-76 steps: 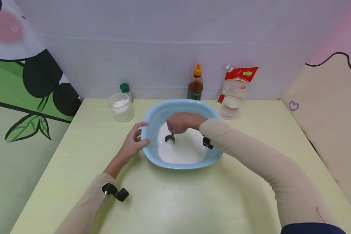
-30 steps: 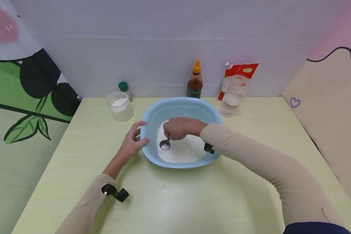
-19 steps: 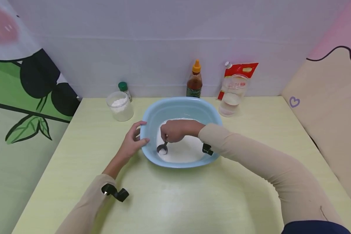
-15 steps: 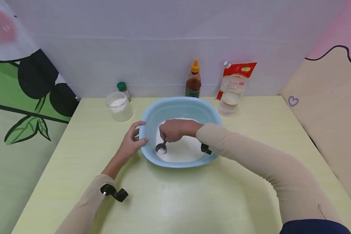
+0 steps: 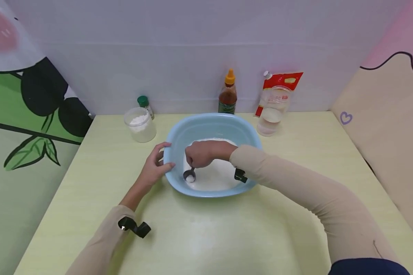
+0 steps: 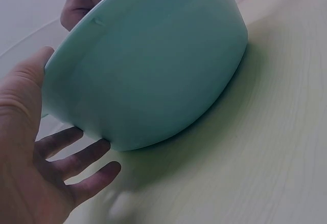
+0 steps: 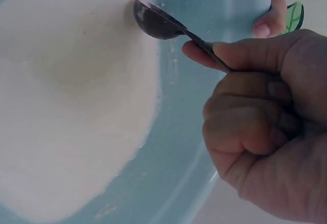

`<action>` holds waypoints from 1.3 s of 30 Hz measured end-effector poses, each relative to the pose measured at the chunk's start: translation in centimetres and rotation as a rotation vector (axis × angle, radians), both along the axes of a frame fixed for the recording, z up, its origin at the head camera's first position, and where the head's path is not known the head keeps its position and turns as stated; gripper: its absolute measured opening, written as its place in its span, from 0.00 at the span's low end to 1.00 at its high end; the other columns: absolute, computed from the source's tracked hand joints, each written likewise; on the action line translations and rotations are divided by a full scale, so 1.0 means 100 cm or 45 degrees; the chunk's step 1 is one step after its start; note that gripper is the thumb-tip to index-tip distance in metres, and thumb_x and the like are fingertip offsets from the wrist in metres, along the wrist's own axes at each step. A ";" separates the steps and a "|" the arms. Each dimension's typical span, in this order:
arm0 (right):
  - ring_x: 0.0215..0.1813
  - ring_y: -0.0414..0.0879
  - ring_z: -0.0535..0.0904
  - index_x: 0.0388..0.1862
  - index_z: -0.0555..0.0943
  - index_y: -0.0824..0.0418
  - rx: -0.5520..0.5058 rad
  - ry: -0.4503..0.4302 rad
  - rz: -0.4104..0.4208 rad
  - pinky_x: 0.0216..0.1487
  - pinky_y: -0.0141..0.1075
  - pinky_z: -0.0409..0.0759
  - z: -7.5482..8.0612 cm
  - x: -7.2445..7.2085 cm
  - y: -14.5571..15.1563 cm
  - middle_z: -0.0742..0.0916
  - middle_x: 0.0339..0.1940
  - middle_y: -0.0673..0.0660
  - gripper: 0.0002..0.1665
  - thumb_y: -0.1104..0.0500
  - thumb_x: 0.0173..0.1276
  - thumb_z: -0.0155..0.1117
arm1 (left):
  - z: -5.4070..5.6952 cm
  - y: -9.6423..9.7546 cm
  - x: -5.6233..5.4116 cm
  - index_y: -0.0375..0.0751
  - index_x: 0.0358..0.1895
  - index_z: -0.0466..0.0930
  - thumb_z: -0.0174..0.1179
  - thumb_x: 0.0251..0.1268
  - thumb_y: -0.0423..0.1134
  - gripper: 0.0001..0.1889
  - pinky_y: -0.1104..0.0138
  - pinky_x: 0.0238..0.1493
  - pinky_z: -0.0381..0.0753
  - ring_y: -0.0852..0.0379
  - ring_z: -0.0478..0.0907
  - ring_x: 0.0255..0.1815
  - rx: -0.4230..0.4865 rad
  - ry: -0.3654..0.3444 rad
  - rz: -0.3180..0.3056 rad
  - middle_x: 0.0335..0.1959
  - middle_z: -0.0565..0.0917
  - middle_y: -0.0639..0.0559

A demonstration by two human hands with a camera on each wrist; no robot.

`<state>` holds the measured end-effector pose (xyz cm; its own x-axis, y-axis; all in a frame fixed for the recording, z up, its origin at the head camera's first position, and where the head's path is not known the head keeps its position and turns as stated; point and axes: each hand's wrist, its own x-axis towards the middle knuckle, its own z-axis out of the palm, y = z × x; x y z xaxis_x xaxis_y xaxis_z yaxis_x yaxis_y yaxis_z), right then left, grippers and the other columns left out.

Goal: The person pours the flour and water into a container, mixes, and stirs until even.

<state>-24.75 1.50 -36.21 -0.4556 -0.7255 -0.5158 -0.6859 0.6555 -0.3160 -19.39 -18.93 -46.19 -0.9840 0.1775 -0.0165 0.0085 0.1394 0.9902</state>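
A light blue plastic basin stands on the table with white liquid in its bottom. My left hand holds its left side, thumb and index finger at the rim. In the left wrist view the other fingers lie spread by the outer wall. My right hand reaches over the basin and pinches the handle of a dark metal spoon, the remaining fingers curled into the palm. Inside the spoon's bowl sits a little white stuff. The bowl is tilted near the liquid's left edge; whether it touches cannot be told.
Behind the basin are a clear jar of white powder, a green-capped shaker, a brown sauce bottle with an orange tip, a clear cup and a red-topped pouch. A fabric backdrop rises behind the table.
The spoon and my right hand have moved left and toward the front inside the basin. My left hand keeps its hold on the rim.
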 end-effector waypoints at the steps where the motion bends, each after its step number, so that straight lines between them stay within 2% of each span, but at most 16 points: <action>1: 0.30 0.40 0.71 0.46 0.85 0.60 -0.001 0.016 -0.008 0.33 0.28 0.69 -0.001 0.000 0.001 0.80 0.28 0.48 0.13 0.64 0.73 0.53 | 0.000 -0.001 0.000 0.40 0.71 0.58 0.56 0.60 0.25 0.34 0.69 0.41 0.86 0.47 0.79 0.52 -0.005 0.000 0.002 0.64 0.71 0.26; 5: 0.29 0.41 0.71 0.43 0.85 0.59 -0.002 0.092 -0.034 0.31 0.29 0.69 -0.003 -0.004 -0.001 0.81 0.28 0.49 0.12 0.63 0.74 0.53 | -0.001 -0.002 -0.001 0.40 0.72 0.58 0.55 0.60 0.25 0.34 0.69 0.41 0.86 0.42 0.77 0.55 -0.003 -0.008 0.003 0.65 0.71 0.25; 9: 0.28 0.42 0.68 0.39 0.80 0.59 0.031 0.166 -0.058 0.30 0.30 0.67 -0.003 -0.013 -0.003 0.76 0.25 0.49 0.10 0.61 0.76 0.50 | -0.004 -0.001 0.000 0.40 0.72 0.58 0.55 0.60 0.25 0.34 0.69 0.41 0.86 0.37 0.76 0.57 0.010 -0.015 0.006 0.65 0.70 0.25; 14: 0.32 0.44 0.68 0.43 0.77 0.59 0.079 0.227 -0.173 0.36 0.33 0.67 -0.003 -0.034 0.014 0.72 0.28 0.51 0.08 0.59 0.76 0.50 | -0.005 0.000 0.001 0.40 0.71 0.58 0.56 0.60 0.26 0.34 0.67 0.40 0.87 0.40 0.78 0.55 0.013 -0.024 0.011 0.65 0.70 0.25; 17: 0.30 0.44 0.67 0.43 0.78 0.60 0.129 0.226 -0.226 0.34 0.33 0.67 -0.004 -0.043 0.029 0.72 0.28 0.51 0.10 0.59 0.76 0.50 | -0.005 0.000 0.001 0.41 0.71 0.58 0.57 0.60 0.26 0.34 0.65 0.39 0.88 0.41 0.78 0.54 0.001 -0.030 0.012 0.65 0.70 0.25; 19: 0.27 0.43 0.67 0.44 0.79 0.58 0.154 0.131 -0.265 0.30 0.33 0.66 -0.004 -0.044 0.036 0.74 0.30 0.51 0.09 0.58 0.77 0.51 | -0.005 0.000 0.001 0.41 0.71 0.59 0.57 0.59 0.26 0.34 0.64 0.39 0.88 0.41 0.78 0.54 -0.008 -0.036 0.014 0.64 0.71 0.26; 24: 0.22 0.41 0.64 0.51 0.83 0.54 0.105 -0.203 -0.222 0.22 0.30 0.62 -0.009 -0.032 0.033 0.81 0.40 0.53 0.11 0.58 0.75 0.56 | -0.003 -0.001 0.001 0.41 0.71 0.59 0.57 0.60 0.26 0.34 0.65 0.39 0.88 0.39 0.77 0.54 -0.022 -0.031 0.015 0.65 0.71 0.26; 26: 0.23 0.40 0.66 0.53 0.84 0.55 0.048 -0.237 -0.163 0.22 0.30 0.64 -0.011 -0.027 0.025 0.83 0.43 0.54 0.14 0.60 0.75 0.55 | -0.002 -0.001 0.001 0.41 0.71 0.59 0.57 0.60 0.26 0.34 0.66 0.40 0.87 0.39 0.77 0.55 -0.019 -0.020 0.011 0.65 0.70 0.25; 28: 0.27 0.40 0.69 0.53 0.85 0.55 -0.017 -0.177 -0.113 0.25 0.29 0.67 -0.012 -0.025 0.017 0.84 0.44 0.52 0.15 0.61 0.74 0.55 | -0.001 0.000 0.001 0.40 0.72 0.58 0.56 0.61 0.26 0.34 0.67 0.41 0.87 0.38 0.77 0.56 -0.010 -0.012 0.008 0.65 0.70 0.25; 31: 0.32 0.41 0.71 0.49 0.87 0.59 -0.080 0.009 -0.098 0.32 0.29 0.70 -0.013 -0.030 0.011 0.83 0.38 0.52 0.16 0.63 0.73 0.52 | -0.001 0.000 0.001 0.40 0.72 0.58 0.56 0.61 0.26 0.34 0.68 0.42 0.86 0.37 0.77 0.57 0.004 -0.014 0.011 0.65 0.70 0.24; 33: 0.34 0.43 0.71 0.47 0.87 0.61 -0.085 0.133 -0.146 0.36 0.30 0.70 -0.012 -0.037 0.012 0.82 0.35 0.51 0.15 0.64 0.73 0.53 | -0.001 0.001 0.001 0.39 0.72 0.58 0.56 0.60 0.25 0.35 0.68 0.41 0.86 0.35 0.76 0.57 0.009 -0.019 0.013 0.65 0.70 0.24; 35: 0.34 0.45 0.70 0.46 0.86 0.62 -0.068 0.208 -0.222 0.38 0.32 0.70 -0.011 -0.045 0.017 0.79 0.32 0.53 0.14 0.64 0.73 0.53 | -0.001 0.001 0.001 0.39 0.72 0.59 0.56 0.59 0.25 0.35 0.68 0.41 0.86 0.35 0.76 0.57 0.008 -0.023 0.017 0.64 0.70 0.24; 37: 0.35 0.46 0.70 0.46 0.86 0.62 -0.052 0.244 -0.282 0.39 0.34 0.70 -0.010 -0.050 0.023 0.78 0.33 0.53 0.12 0.63 0.73 0.55 | -0.001 0.001 0.001 0.40 0.72 0.59 0.56 0.59 0.25 0.35 0.68 0.40 0.86 0.35 0.76 0.56 0.001 -0.022 0.019 0.64 0.71 0.24; 39: 0.33 0.45 0.69 0.45 0.85 0.62 -0.027 0.230 -0.293 0.37 0.34 0.69 -0.007 -0.053 0.028 0.77 0.32 0.52 0.12 0.63 0.73 0.55 | -0.001 0.001 0.001 0.40 0.72 0.59 0.57 0.59 0.25 0.35 0.68 0.40 0.86 0.35 0.77 0.56 0.000 -0.018 0.020 0.64 0.71 0.25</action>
<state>-30.04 4.29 -36.94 -0.6926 -0.6024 -0.3968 -0.5667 0.7947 -0.2174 -19.34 -18.86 -46.26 -0.9863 0.1622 -0.0306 -0.0078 0.1390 0.9903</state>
